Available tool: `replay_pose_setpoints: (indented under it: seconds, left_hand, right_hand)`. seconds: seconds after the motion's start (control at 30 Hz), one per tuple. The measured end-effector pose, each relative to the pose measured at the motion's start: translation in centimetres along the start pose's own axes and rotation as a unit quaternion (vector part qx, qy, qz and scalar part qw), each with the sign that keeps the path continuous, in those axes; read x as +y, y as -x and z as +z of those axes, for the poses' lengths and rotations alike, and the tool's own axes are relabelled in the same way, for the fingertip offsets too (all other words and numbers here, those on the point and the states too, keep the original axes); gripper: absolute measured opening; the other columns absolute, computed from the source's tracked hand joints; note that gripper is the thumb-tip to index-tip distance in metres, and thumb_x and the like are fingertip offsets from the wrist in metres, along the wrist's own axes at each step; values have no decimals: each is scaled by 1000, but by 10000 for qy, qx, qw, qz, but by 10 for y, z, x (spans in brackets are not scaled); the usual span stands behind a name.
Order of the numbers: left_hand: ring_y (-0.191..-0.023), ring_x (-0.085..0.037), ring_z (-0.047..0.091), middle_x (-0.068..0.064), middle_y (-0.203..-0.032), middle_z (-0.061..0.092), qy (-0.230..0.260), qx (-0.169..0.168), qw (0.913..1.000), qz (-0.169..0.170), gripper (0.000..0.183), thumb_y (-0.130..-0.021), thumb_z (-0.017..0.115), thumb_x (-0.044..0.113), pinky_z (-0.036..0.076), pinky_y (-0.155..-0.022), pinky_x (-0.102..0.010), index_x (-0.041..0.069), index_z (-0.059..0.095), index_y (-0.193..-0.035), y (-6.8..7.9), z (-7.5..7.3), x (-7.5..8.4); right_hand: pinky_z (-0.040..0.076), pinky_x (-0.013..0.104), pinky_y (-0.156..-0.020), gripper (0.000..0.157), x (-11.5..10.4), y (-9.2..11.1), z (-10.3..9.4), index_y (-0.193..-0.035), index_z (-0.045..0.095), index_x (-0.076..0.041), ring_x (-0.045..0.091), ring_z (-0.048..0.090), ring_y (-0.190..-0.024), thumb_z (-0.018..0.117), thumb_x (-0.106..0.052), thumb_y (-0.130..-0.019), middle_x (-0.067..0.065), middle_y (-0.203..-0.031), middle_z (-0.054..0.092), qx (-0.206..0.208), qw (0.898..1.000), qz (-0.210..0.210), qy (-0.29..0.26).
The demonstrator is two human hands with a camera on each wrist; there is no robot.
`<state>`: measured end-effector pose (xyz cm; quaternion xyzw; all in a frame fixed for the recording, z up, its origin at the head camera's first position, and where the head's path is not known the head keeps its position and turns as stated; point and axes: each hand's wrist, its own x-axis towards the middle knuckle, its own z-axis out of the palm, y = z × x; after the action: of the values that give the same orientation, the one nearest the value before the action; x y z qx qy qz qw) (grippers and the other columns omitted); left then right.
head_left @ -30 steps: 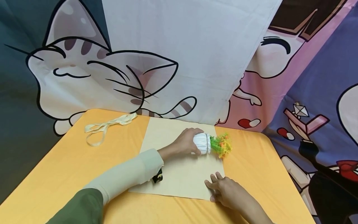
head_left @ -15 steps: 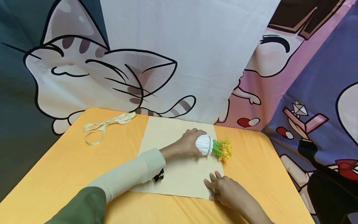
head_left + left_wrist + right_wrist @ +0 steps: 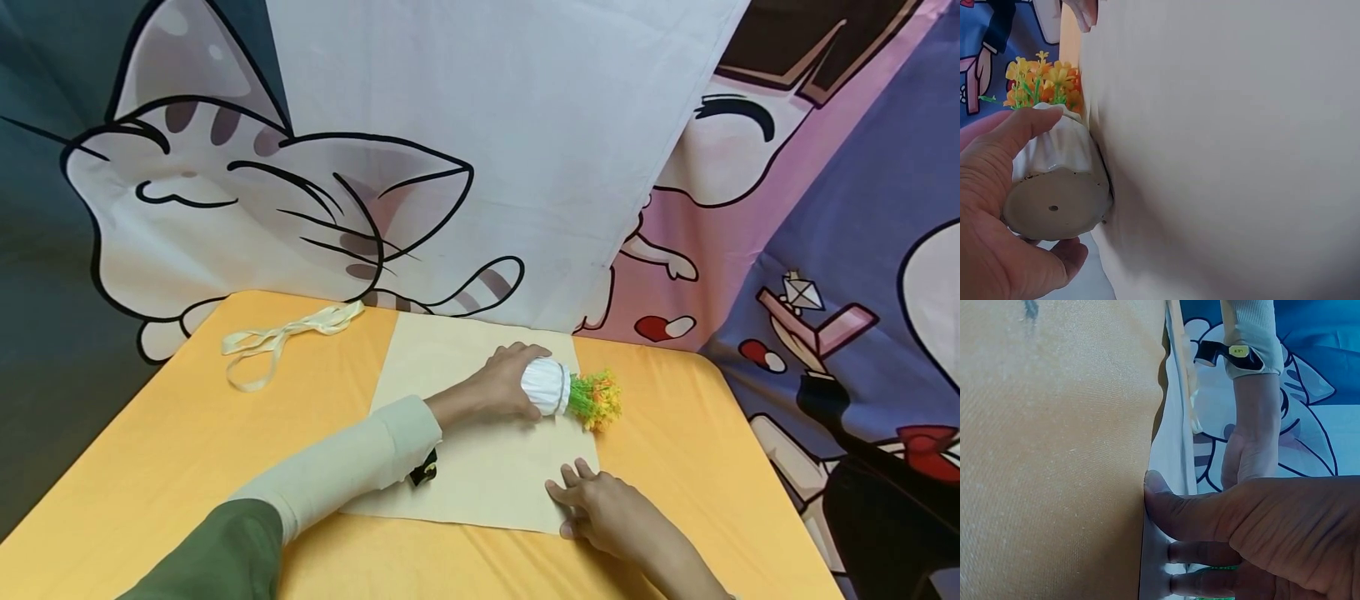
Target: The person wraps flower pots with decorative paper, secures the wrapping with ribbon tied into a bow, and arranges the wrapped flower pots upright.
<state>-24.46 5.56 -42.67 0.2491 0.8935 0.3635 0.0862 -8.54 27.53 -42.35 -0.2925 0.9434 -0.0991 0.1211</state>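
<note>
A white pot (image 3: 546, 387) with yellow and orange flowers (image 3: 596, 400) lies on its side on a cream sheet (image 3: 480, 467). My left hand (image 3: 510, 383) grips the pot from its base end, thumb on one side and fingers on the other. The left wrist view shows the pot's underside (image 3: 1054, 206), which has a small hole. At the sheet's near right corner, my right hand (image 3: 603, 508) rests with its fingers spread and touching the sheet. In the right wrist view its thumb (image 3: 1172, 509) lies at the sheet's edge.
A loosely looped cream ribbon (image 3: 281, 337) lies at the back left of the yellow table cover (image 3: 322, 392). Behind the table hangs a printed fabric backdrop (image 3: 420, 208) with a cartoon cat.
My left hand has shifted the flower pot slightly right and turned it a little. The right hand stays in nearly the same place on the sheet.
</note>
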Motion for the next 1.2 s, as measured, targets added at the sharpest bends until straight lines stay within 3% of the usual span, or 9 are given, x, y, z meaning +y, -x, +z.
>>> replay_pose_setpoints:
  seconds: [0.23,0.43,0.67,0.8,0.97,1.2]
  left_hand:
    - [-133,-29,56,-10,-153,62,-60,1,10000,32,99,-74,104,15,56,-110,-49,23,58,-162,-6,2,-1]
    - [-131,-28,58,-8,-151,65,-260,-6,9997,0,98,-75,103,20,55,-109,-47,25,59,-162,-6,1,-1]
    - [-134,-29,57,-9,-152,64,-121,-84,9999,-8,102,-75,105,19,54,-114,-50,25,56,-164,-5,-2,-1]
    - [-139,-32,57,-11,-156,61,-54,-129,9999,-44,115,-73,106,16,53,-118,-53,26,47,-171,-2,-4,-4]
    - [-145,-38,53,-15,-160,57,-1,-173,9993,-334,127,-71,108,16,49,-123,-58,26,37,-176,6,-12,-14]
    - [-146,-40,50,-16,-164,55,-201,-63,9977,-647,128,-68,113,31,45,-124,-59,19,41,-173,28,-28,-41]
  right_hand:
    - [66,66,-92,55,-1,1,0,-141,80,-9,58,66,-140,94,-22,-90,31,-148,70,-6,10000,0,-30]
    - [66,65,-92,55,1,0,0,-141,80,-10,59,66,-139,94,-24,-90,32,-148,71,-8,10000,-7,15]
    - [66,65,-91,55,2,-1,0,-142,79,-11,59,65,-140,93,-27,-91,31,-148,70,-63,10000,50,-42]
    - [66,66,-90,55,2,-2,1,-142,79,-12,58,66,-140,93,-28,-91,31,-149,70,-74,9999,92,-49]
    - [65,67,-91,55,0,-3,1,-142,79,-11,58,66,-140,93,-28,-91,31,-150,70,-130,9998,149,-62]
    - [64,71,-93,57,-1,-3,-1,-143,79,-11,59,63,-143,93,-27,-91,32,-151,68,-205,9992,273,-216]
